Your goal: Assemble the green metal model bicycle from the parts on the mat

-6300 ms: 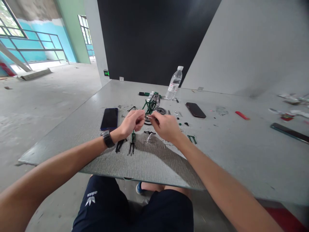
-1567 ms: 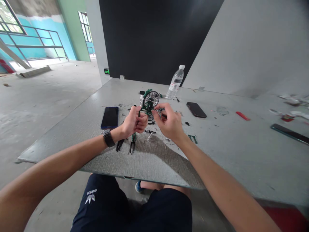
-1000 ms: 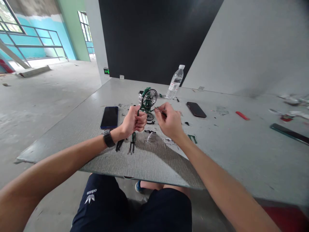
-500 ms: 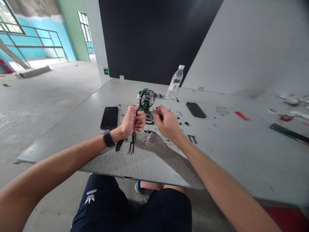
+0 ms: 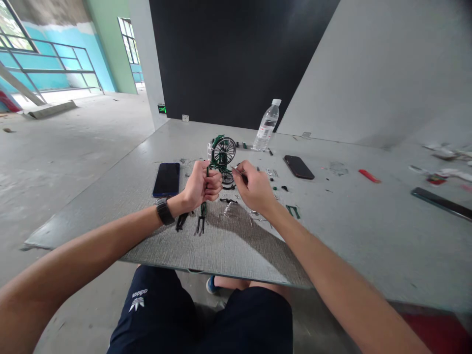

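Note:
My left hand (image 5: 202, 186) is closed in a fist round the green frame of a small model bicycle (image 5: 221, 153), holding it upright above the grey board (image 5: 221, 246). A spoked wheel and a white basket show above the fist. My right hand (image 5: 254, 188) is pinched on a thin metal tool (image 5: 236, 170) whose tip points at the frame just below the wheel. A second small wheel (image 5: 227, 178) lies on the board behind my hands. A green fork piece (image 5: 201, 222) and a black part (image 5: 181, 222) lie on the board below my left hand.
A dark phone (image 5: 166, 179) lies left of my hands, another phone (image 5: 298, 167) to the right. A water bottle (image 5: 267, 126) stands at the back. Small loose parts (image 5: 293, 210) are scattered on the board. A red item (image 5: 369, 176) and a long dark strip (image 5: 440, 203) lie far right.
The model bicycle has been lifted off the board and stood upright in my left fist. My right hand with the tool has drifted slightly left and down toward the frame.

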A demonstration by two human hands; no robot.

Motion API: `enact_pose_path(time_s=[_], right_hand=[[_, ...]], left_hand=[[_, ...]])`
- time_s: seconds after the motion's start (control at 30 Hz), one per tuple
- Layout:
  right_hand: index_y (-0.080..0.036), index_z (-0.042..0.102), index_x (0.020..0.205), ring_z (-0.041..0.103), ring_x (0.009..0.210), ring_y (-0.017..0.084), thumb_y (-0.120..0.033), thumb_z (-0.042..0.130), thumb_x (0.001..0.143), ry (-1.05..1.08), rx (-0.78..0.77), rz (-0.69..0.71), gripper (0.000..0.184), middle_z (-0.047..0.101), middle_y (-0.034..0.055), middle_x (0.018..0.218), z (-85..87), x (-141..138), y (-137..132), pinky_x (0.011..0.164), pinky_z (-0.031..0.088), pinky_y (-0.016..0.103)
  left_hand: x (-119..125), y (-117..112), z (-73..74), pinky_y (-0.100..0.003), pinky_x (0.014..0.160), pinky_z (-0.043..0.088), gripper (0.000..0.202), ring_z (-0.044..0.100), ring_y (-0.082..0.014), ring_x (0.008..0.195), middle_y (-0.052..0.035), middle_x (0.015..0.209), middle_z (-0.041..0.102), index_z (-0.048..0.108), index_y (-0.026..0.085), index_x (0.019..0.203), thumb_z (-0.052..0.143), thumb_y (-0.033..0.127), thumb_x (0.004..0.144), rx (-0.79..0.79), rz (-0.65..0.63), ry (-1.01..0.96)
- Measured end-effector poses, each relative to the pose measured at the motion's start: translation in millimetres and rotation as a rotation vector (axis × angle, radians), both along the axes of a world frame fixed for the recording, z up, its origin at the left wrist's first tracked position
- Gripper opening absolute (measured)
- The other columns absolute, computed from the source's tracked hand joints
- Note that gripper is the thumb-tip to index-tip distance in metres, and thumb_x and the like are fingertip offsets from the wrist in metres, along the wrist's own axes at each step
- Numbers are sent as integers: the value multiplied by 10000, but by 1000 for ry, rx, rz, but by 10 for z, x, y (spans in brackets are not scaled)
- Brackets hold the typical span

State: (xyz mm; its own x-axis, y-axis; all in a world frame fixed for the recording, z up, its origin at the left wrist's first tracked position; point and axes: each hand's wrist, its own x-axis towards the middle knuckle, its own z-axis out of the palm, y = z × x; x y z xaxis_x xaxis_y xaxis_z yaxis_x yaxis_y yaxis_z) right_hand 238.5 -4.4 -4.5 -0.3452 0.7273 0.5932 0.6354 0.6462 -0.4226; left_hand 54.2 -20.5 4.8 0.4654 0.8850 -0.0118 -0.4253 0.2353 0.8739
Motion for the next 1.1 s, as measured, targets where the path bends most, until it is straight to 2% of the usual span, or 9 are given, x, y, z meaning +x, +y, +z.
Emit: enact_pose_path(time_s=[0.13, 0.4, 0.53, 0.73, 0.87, 1.1], right_hand=[[-262, 387, 849, 372, 470, 135, -392, 450, 990, -20, -4, -6, 202, 442, -58, 567, 18, 4, -9, 541, 287, 308], [-258, 418, 861, 393, 474, 137, -401, 453, 999, -22, -21, -1, 202, 464, -54, 564, 24, 11, -11, 548, 303, 312], [-256, 455, 884, 382, 463, 135, -479, 465, 1007, 15, -29, -14, 255, 429, -71, 530, 15, 7, -3, 540, 293, 310], [-224, 600, 1136, 391, 463, 134, -589, 492, 984, 147, -189, 63, 410, 441, -76, 531, 0, -40, -8, 493, 285, 296], [-181, 627, 1140, 400, 502, 120, -601, 545, 947, 279, -321, 131, 470, 491, -50, 615, -15, -69, -6, 492, 326, 291], [-186, 603, 1117, 342, 509, 96, -654, 625, 880, 455, -489, 219, 525, 433, -62, 634, -37, -82, 3, 472, 309, 274]], left_hand=[[-2, -3, -2, -179, 358, 214, 565, 181, -82, 426, 66, 546, 165, 251, 231, 543, 174, 542, 1008, -20, 10, -10], [2, -3, 10, -176, 361, 210, 537, 168, -87, 436, 65, 545, 160, 249, 232, 529, 155, 490, 991, -15, 12, -5], [9, -18, 36, -186, 369, 206, 540, 166, -93, 442, 61, 544, 162, 254, 233, 522, 119, 469, 988, -5, 2, -4], [4, -41, 24, -193, 380, 219, 542, 175, -96, 454, 62, 560, 166, 262, 234, 538, 149, 522, 983, 37, -45, 4], [-5, -39, 0, -193, 392, 206, 526, 170, -99, 462, 64, 562, 155, 263, 236, 536, 145, 518, 964, 76, -85, -9], [0, -39, 5, -192, 392, 214, 523, 160, -99, 463, 66, 543, 158, 264, 237, 531, 148, 521, 954, 102, -99, -20]])
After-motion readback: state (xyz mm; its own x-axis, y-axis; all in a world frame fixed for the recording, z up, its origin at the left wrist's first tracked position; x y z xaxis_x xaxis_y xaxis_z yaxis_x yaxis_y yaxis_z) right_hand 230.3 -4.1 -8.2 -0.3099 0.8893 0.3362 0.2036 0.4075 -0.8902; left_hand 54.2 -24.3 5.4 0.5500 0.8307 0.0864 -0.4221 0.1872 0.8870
